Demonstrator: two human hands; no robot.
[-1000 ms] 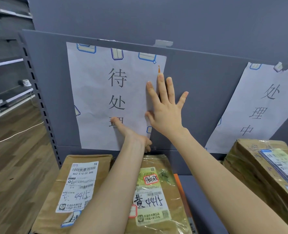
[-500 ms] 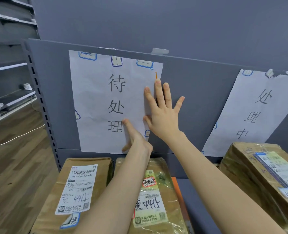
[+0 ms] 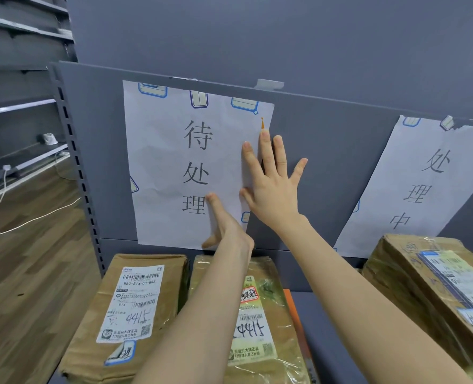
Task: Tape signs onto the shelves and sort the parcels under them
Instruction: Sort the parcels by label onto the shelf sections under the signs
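Two paper signs on the grey shelf back panel point(image 3: 326, 151).
- Sign 待处理 point(image 3: 169, 167), centre of frame. Five blue-edged tape pieces point(image 3: 152, 90) counted on it: three along the top edge, one on the left edge, one low on the right edge.
- Sign 处理中 point(image 3: 423, 195), right of frame, hanging tilted. Three tape pieces visible: two on top, one on its left edge.

Both hands are on the centre sign.
- Right hand point(image 3: 274, 195): flat, fingers spread, palm across the sign's right edge, half on paper and half on panel. A small orange scrap point(image 3: 262, 123) sits just above the middle fingertip.
- Left hand point(image 3: 227, 225): straight index finger pressing the paper beside the lowest character, thumb stuck out below. The other fingers are hidden.

Three cardboard parcels along the bottom of the frame.
- Left parcel point(image 3: 124, 314), white label on top.
- Middle parcel point(image 3: 268, 356), in clear film, partly under the left forearm.
- Right parcel point(image 3: 437, 286), below the tilted sign.

One white cable point(image 3: 22, 223) lies on the wood floor, left of frame.
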